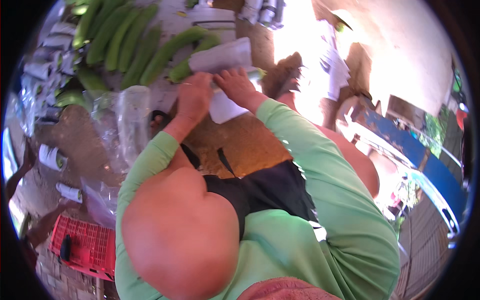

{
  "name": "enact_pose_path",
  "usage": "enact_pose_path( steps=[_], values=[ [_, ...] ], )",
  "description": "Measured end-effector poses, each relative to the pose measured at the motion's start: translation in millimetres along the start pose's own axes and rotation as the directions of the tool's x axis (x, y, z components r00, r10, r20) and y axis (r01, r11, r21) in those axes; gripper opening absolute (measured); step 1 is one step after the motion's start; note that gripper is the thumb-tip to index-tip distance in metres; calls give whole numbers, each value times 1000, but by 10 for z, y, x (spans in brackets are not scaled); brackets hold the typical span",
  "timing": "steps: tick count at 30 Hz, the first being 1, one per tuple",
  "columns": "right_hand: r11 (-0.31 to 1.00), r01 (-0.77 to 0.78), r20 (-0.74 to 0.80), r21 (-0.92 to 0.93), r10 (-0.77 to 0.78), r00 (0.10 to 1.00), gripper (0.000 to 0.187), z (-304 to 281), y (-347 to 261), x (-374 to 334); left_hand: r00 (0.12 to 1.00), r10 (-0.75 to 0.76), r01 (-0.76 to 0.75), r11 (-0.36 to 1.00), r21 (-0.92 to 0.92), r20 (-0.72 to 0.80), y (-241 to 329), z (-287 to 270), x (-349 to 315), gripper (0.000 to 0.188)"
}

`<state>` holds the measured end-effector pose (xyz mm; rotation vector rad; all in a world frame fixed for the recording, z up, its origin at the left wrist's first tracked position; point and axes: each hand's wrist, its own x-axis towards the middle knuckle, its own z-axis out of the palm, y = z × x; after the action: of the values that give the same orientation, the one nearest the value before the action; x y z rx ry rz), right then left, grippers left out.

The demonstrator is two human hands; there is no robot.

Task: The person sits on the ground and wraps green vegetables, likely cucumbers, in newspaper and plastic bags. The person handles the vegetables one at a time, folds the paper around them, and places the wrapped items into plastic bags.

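My left hand [194, 96] is closed at the near left edge of a pale paper sheet [221, 56]. Beside it, my right hand [236, 86] has its fingers curled over the paper. A long green vegetable, cucumber-like, is partly covered by the sheet, and its green end [259, 73] pokes out past my right fingers. Below the hands hangs a loose white flap of paper [226, 109]. Just beyond to the left lie several long, curved green vegetables [125, 42], side by side on a pale surface. How far the paper goes round the vegetable is hidden by my hands.
Paper-wrapped vegetables [44, 70] are stacked at the far left, with more wrapped ones [266, 12] at the top. Clear plastic bags [134, 110] lie left of my left arm. A red crate [84, 242] stands lower left. Another person [334, 65] is at the upper right.
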<state>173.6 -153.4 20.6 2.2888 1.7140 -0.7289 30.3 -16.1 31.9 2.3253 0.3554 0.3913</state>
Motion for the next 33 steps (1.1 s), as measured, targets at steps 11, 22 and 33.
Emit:
enact_pose_path(
  steps=[11, 22, 33],
  values=[
    [972, 63, 510, 225, -173, 842, 42, -1446, -450, -116, 810, -148, 211, 976, -47, 568, 228, -639, -24, 62],
    [855, 123, 425, 503, -368, 827, 48, -1446, -826, 35, 898, -73, 105, 993, -49, 433, 248, -1130, -335, 72],
    [893, 316, -410, 321, -170, 896, 106, -1873, -1178, 98, 739, -640, 368, 119, -922, 213, -213, -1429, -710, 63]
  ],
)
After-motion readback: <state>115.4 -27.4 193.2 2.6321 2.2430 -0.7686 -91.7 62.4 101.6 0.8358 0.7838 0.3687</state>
